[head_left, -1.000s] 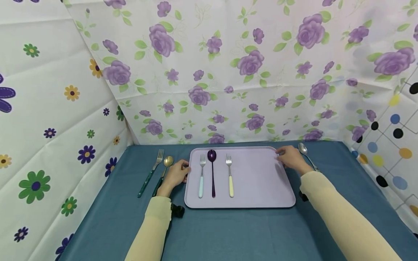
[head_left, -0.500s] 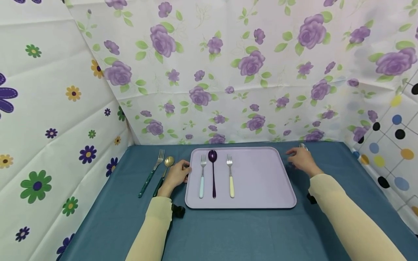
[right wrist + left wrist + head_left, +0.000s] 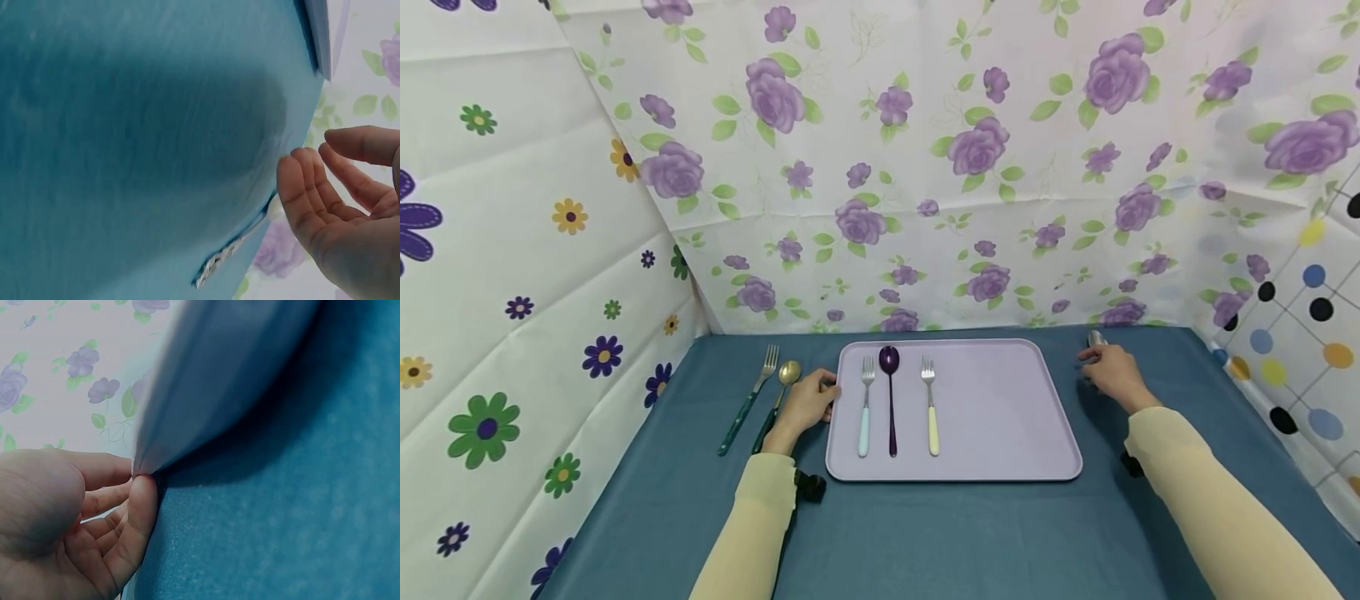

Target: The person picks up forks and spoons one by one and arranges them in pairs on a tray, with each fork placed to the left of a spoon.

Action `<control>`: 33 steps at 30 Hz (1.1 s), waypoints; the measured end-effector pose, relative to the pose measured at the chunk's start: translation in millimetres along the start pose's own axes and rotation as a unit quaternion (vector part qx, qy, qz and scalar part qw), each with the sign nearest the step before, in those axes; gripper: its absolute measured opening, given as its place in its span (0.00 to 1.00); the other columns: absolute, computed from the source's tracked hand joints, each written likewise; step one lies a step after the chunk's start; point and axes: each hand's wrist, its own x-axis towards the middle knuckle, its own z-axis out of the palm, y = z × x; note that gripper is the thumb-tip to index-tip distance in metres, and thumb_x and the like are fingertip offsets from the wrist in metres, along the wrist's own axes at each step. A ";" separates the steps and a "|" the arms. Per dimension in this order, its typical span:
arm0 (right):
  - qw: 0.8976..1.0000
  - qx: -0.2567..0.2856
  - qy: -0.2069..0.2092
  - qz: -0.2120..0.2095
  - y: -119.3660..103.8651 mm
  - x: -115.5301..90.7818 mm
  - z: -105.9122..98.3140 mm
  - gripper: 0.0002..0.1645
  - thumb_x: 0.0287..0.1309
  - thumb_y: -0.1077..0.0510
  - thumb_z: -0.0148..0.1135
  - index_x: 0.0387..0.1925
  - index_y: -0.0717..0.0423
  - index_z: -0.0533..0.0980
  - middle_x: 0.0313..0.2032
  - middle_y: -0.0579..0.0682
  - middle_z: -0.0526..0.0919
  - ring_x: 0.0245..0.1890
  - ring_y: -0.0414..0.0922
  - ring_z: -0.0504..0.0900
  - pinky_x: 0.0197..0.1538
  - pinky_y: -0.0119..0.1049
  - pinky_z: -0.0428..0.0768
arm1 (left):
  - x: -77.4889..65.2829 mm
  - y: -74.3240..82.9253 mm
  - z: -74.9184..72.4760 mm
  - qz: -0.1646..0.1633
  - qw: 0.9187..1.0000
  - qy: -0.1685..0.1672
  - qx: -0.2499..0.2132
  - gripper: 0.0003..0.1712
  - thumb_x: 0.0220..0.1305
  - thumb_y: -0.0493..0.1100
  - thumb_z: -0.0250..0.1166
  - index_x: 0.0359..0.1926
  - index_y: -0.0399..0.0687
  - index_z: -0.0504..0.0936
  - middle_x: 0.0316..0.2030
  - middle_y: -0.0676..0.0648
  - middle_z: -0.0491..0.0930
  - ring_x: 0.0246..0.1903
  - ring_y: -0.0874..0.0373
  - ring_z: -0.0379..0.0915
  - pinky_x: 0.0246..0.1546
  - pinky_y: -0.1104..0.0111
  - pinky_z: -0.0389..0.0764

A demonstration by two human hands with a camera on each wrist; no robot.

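A lilac tray (image 3: 1000, 408) lies on the table. At its left edge my left hand (image 3: 807, 402) pinches the rim; the left wrist view shows the thumb and fingers (image 3: 142, 503) meeting at the tray's edge. On the tray rest a fork with a light-blue handle (image 3: 864, 417), a dark purple spoon (image 3: 891, 400) and a fork with a yellow handle (image 3: 932, 417). My right hand (image 3: 1114, 372) is off the tray, fingers loosely bent and holding nothing. It hovers beside a silver spoon (image 3: 222, 256) with a patterned handle, which it mostly covers in the head view.
Left of the tray lie a green-handled fork (image 3: 748, 404) and a gold spoon (image 3: 788, 372) with a green handle, partly behind the left hand. A blue-green cloth (image 3: 955, 533) covers the table. Flowered sheets (image 3: 910, 175) hang at the back and sides.
My right hand has left the tray's right edge and moved right to the silver spoon, covering most of it. The left hand and tray have stayed in place.
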 end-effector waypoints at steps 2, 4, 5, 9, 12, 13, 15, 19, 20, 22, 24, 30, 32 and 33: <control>1.000 -0.015 0.022 0.002 4.6 -0.3 -5.0 0.23 0.61 0.63 0.53 0.57 0.69 0.74 0.49 0.71 0.78 0.37 0.58 0.80 0.32 0.44 0.77 | 0.5 -0.4 0.4 0.000 1.000 0.000 -0.002 0.18 0.72 0.42 0.58 0.58 0.38 0.76 0.27 0.44 0.77 0.19 0.57 0.76 0.22 0.67 0.80; 0.998 -0.029 0.047 0.005 9.9 -0.5 -9.2 0.23 0.60 0.63 0.52 0.56 0.69 0.75 0.50 0.72 0.76 0.39 0.59 0.77 0.33 0.45 0.75 | 0.7 -0.9 0.3 0.000 1.000 -0.001 -0.004 0.18 0.72 0.42 0.58 0.58 0.38 0.75 0.28 0.44 0.77 0.19 0.57 0.76 0.22 0.67 0.80; 0.998 -0.030 0.058 0.008 12.1 -1.5 -10.7 0.23 0.60 0.63 0.51 0.56 0.69 0.75 0.50 0.72 0.76 0.38 0.59 0.77 0.33 0.45 0.75 | 0.7 -1.1 0.3 0.000 1.000 -0.001 -0.005 0.18 0.72 0.43 0.58 0.58 0.38 0.75 0.28 0.44 0.77 0.19 0.57 0.76 0.22 0.67 0.80; 0.996 -0.032 0.080 0.015 19.8 -3.6 -13.2 0.23 0.58 0.64 0.51 0.55 0.69 0.75 0.49 0.72 0.76 0.39 0.60 0.76 0.35 0.49 0.74 | 0.4 -1.3 0.2 -0.001 1.000 -0.004 -0.008 0.19 0.72 0.43 0.58 0.58 0.38 0.75 0.28 0.44 0.77 0.20 0.57 0.76 0.22 0.66 0.80; 0.995 -0.048 0.083 0.019 23.6 -4.6 -13.4 0.24 0.57 0.64 0.51 0.55 0.69 0.75 0.50 0.72 0.75 0.44 0.66 0.73 0.41 0.57 0.73 | 0.3 -1.1 0.2 -0.001 1.000 -0.005 -0.009 0.18 0.72 0.43 0.58 0.58 0.38 0.75 0.28 0.44 0.77 0.20 0.57 0.76 0.22 0.66 0.80; 0.995 -0.052 0.081 0.022 24.6 -4.9 -13.6 0.24 0.57 0.64 0.51 0.55 0.68 0.74 0.51 0.73 0.74 0.46 0.68 0.72 0.44 0.60 0.70 | 0.4 -1.1 0.2 -0.001 1.000 -0.004 -0.008 0.18 0.72 0.43 0.58 0.58 0.38 0.75 0.28 0.44 0.77 0.20 0.57 0.76 0.22 0.66 0.80; 0.995 -0.066 0.075 0.026 26.2 -5.7 -14.4 0.25 0.57 0.63 0.51 0.56 0.68 0.73 0.53 0.75 0.72 0.48 0.72 0.68 0.48 0.65 0.66 | 0.7 -1.3 0.1 0.000 1.000 -0.003 -0.007 0.18 0.72 0.43 0.58 0.58 0.39 0.75 0.28 0.44 0.77 0.20 0.57 0.76 0.22 0.66 0.80; 0.994 -0.088 0.056 0.031 28.7 -5.3 -16.1 0.28 0.56 0.64 0.51 0.60 0.68 0.70 0.56 0.78 0.66 0.51 0.76 0.63 0.50 0.70 0.63 | 0.8 -1.8 0.1 -0.001 1.000 -0.003 -0.009 0.18 0.72 0.42 0.58 0.58 0.39 0.75 0.28 0.44 0.77 0.20 0.57 0.76 0.22 0.66 0.80; 0.994 -0.093 0.052 0.031 28.8 -5.2 -16.4 0.29 0.56 0.64 0.50 0.61 0.69 0.69 0.56 0.79 0.66 0.52 0.77 0.63 0.50 0.70 0.64 | 0.7 -1.8 0.1 -0.001 1.000 -0.002 -0.009 0.18 0.72 0.42 0.58 0.58 0.39 0.75 0.28 0.44 0.77 0.20 0.57 0.76 0.22 0.66 0.80; 0.994 -0.100 0.045 0.031 29.8 -4.1 -16.6 0.31 0.55 0.65 0.49 0.62 0.69 0.67 0.56 0.79 0.65 0.52 0.77 0.64 0.49 0.69 0.66 | 0.7 -1.9 0.4 0.000 1.000 -0.003 -0.010 0.18 0.72 0.42 0.58 0.58 0.38 0.75 0.29 0.44 0.77 0.20 0.57 0.76 0.23 0.66 0.81; 0.993 -0.102 0.039 0.033 30.2 -3.3 -16.5 0.32 0.55 0.65 0.49 0.63 0.69 0.66 0.57 0.79 0.64 0.52 0.77 0.64 0.48 0.69 0.67 | 0.6 -1.8 0.8 0.000 1.000 -0.002 -0.010 0.18 0.72 0.42 0.58 0.58 0.39 0.75 0.29 0.44 0.77 0.20 0.57 0.76 0.23 0.66 0.81; 0.994 -0.103 0.017 0.029 29.7 -1.1 -15.9 0.36 0.55 0.66 0.46 0.68 0.68 0.62 0.59 0.81 0.60 0.53 0.79 0.61 0.47 0.68 0.66 | 0.5 -2.0 1.4 0.000 1.000 -0.001 -0.008 0.18 0.72 0.42 0.58 0.58 0.39 0.76 0.28 0.44 0.77 0.20 0.57 0.76 0.22 0.66 0.81; 0.994 -0.103 0.007 0.030 29.0 -0.6 -15.4 0.37 0.56 0.66 0.45 0.70 0.68 0.59 0.60 0.82 0.57 0.55 0.80 0.59 0.49 0.70 0.64 | 0.6 -2.1 1.1 -0.001 1.000 -0.001 -0.009 0.18 0.72 0.42 0.58 0.58 0.39 0.76 0.28 0.44 0.77 0.20 0.57 0.76 0.22 0.66 0.81; 0.994 -0.102 0.003 0.032 29.0 0.0 -14.9 0.38 0.56 0.66 0.45 0.70 0.67 0.58 0.60 0.83 0.56 0.55 0.80 0.58 0.50 0.71 0.63 | 0.5 -2.2 1.2 0.000 1.000 -0.002 -0.009 0.18 0.72 0.42 0.58 0.58 0.39 0.75 0.28 0.44 0.77 0.20 0.57 0.76 0.22 0.66 0.81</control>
